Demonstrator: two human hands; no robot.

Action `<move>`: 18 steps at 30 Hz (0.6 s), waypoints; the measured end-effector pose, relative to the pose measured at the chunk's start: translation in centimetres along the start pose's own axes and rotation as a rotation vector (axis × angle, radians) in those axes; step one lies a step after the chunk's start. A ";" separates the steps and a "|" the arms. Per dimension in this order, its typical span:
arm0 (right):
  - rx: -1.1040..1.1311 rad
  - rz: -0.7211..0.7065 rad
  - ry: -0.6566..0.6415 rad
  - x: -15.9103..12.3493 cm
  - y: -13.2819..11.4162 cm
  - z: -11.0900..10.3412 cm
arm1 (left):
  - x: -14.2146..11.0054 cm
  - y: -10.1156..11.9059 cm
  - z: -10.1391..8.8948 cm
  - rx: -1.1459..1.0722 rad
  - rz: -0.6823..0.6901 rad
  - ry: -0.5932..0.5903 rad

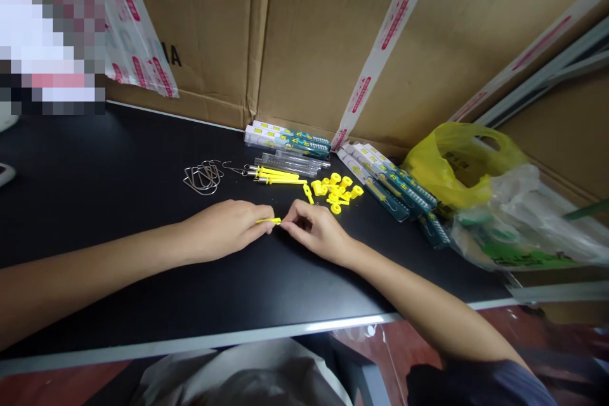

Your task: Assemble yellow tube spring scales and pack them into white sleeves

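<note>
My left hand [228, 228] rests on the black table [95, 177] with its fingers pinched on a thin yellow stick [268, 221]. My right hand [316, 228] meets it from the right, fingertips closed at the stick's end on a small part I cannot make out. Just beyond the hands lie a heap of small yellow plastic caps [337, 191], two or three yellow sticks with metal ends [276, 176] and several bent wire hooks [203, 176].
Clear tubes and green-and-white packaged items [290, 137] lie at the back, with more packs [385, 181] to the right. A yellow plastic bag [451, 165] and a clear bag [518, 222] sit at the right. Cardboard boxes [309, 32] wall the table's far side.
</note>
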State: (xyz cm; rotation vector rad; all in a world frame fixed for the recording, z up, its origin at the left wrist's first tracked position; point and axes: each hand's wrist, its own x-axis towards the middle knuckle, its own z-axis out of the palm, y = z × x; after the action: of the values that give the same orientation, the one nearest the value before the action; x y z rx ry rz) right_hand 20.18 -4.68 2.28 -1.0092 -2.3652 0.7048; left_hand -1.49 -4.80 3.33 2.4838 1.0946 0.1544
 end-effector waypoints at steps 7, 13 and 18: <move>0.079 0.017 0.009 0.1 0.2 -0.5 | -0.2 -0.3 0.3 -0.134 -0.016 0.056; 0.031 0.043 -0.021 0.1 0.1 -0.7 | -0.1 -0.2 0.8 -0.196 -0.034 0.146; 0.118 0.052 -0.030 0.1 -0.1 -0.7 | -0.2 0.3 0.9 -0.050 -0.015 0.114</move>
State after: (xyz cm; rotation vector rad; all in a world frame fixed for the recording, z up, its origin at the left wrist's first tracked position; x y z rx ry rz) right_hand 20.48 -4.49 2.89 -1.0196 -2.2999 0.8735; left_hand -1.14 -5.43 2.63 2.4474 1.1413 0.3189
